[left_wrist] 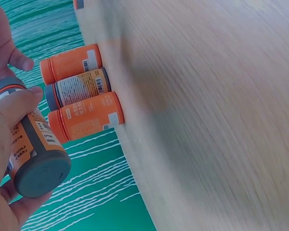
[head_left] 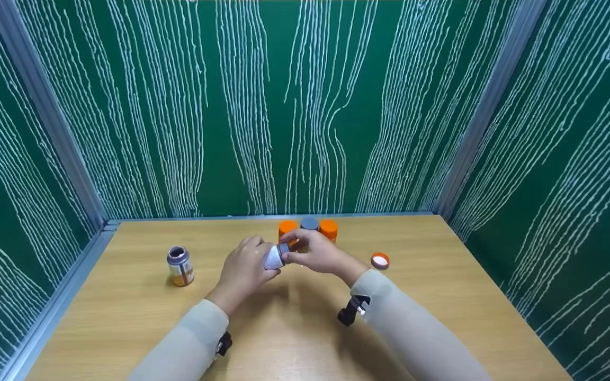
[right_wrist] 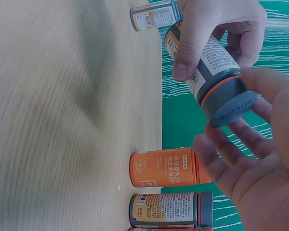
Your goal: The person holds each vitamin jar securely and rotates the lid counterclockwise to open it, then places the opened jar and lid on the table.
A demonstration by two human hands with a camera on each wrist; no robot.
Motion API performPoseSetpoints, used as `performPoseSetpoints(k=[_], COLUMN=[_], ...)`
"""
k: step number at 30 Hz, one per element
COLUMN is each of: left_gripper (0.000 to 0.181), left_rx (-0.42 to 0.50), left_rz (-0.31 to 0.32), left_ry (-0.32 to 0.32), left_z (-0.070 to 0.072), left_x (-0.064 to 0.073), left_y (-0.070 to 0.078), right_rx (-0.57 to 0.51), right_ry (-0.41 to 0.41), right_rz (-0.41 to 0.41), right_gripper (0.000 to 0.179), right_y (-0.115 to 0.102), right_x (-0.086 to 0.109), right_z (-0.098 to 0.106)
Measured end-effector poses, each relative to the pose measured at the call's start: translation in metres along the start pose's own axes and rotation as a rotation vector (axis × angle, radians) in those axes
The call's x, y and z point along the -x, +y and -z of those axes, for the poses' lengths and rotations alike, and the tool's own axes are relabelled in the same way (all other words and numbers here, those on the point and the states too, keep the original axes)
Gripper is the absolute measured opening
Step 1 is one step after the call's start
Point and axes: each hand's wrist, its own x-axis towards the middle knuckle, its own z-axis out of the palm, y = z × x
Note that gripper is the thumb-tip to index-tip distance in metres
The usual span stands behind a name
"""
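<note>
A supplement bottle point(right_wrist: 216, 57) with a dark grey cap point(right_wrist: 231, 103) is held tilted above the table by my left hand point(head_left: 247, 265). In the left wrist view the thumb lies along the bottle point(left_wrist: 36, 154), whose dark base faces the camera. My right hand point(head_left: 313, 251) has thumb and fingers around the cap's edge; the cap's flat face stays visible in the right wrist view. Behind the hands stand an orange bottle point(head_left: 287, 227), a grey-capped bottle point(head_left: 309, 224) and another orange bottle point(head_left: 329, 228), side by side.
An uncapped bottle point(head_left: 180, 272) stands upright on the left of the wooden table point(head_left: 294, 338). To the right lies a loose cap point(head_left: 380, 260), its white inside facing up. Green walls point(head_left: 241, 106) with white streaks enclose the table's back and sides.
</note>
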Motion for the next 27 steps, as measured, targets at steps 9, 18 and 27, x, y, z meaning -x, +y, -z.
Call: performPoseSetpoints(k=[9, 18, 27], left_gripper=[0.057, 0.059, 0.057], left_rx=[-0.03, 0.0, 0.011], left_rz=[0.0, 0.004, 0.0], left_ry=[0.013, 0.016, 0.006], left_z=[0.0008, -0.0002, 0.0011], left_x=[-0.0009, -0.0017, 0.0002], left_y=[0.0004, -0.0013, 0.0003], right_rx=[-0.015, -0.039, -0.009], right_ry=[-0.022, -0.014, -0.014], right_rz=[-0.067, -0.089, -0.057], right_gripper=[0.039, 0.036, 0.034], right_y=[-0.0014, -0.0007, 0.0017], right_x=[-0.0035, -0.0041, -0.0039], right_z=[-0.0009, -0.0011, -0.0025])
